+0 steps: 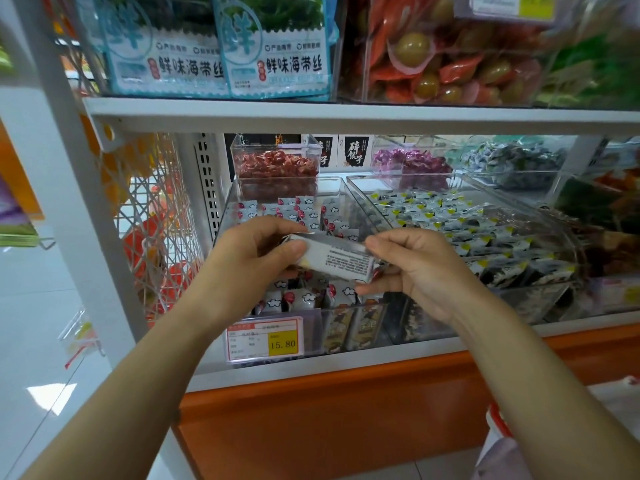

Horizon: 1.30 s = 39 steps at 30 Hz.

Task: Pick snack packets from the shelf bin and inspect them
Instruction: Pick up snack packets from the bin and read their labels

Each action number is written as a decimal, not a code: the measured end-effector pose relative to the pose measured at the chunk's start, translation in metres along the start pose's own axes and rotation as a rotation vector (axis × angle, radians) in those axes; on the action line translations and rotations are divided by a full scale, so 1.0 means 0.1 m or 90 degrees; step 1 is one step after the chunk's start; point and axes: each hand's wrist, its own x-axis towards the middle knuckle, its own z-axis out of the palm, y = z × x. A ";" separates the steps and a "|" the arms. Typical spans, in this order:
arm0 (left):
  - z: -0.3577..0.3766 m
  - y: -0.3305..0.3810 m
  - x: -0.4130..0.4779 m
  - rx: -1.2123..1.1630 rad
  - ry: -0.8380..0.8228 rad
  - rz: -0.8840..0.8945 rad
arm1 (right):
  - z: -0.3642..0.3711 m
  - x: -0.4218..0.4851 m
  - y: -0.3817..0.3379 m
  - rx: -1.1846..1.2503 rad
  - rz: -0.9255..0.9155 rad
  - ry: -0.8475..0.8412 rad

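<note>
A small silver-white snack packet (337, 258) with fine printed text faces me, held level above the clear shelf bin (334, 188). My left hand (254, 258) pinches its left end between thumb and fingers. My right hand (412, 268) grips its right end. Below the hands, the bin holds several white packets with red dots and cloud marks (304, 297). More of these packets lie at the bin's far side (294, 211).
A price tag reading 15.80 (266, 339) hangs on the bin's front. To the right stands a clear bin of black-and-yellow packets (485, 233). Behind are tubs of red (275, 166) and purple (412, 164) sweets. The upper shelf edge (346, 116) lies overhead. A wire rack (156, 220) is at left.
</note>
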 end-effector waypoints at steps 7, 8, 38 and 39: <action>0.02 -0.12 0.04 -0.002 0.108 -0.009 | 0.07 0.01 0.08 0.038 -0.027 0.009; 0.03 -0.13 0.05 -0.009 0.131 -0.020 | 0.10 0.01 0.10 0.007 -0.050 0.001; -0.04 -0.76 1.58 0.719 -0.155 -0.225 | 0.02 0.90 -0.03 -0.391 -0.173 0.204; -0.06 -0.75 1.57 0.723 -0.164 -0.236 | 0.01 0.92 -0.05 -0.367 -0.167 0.198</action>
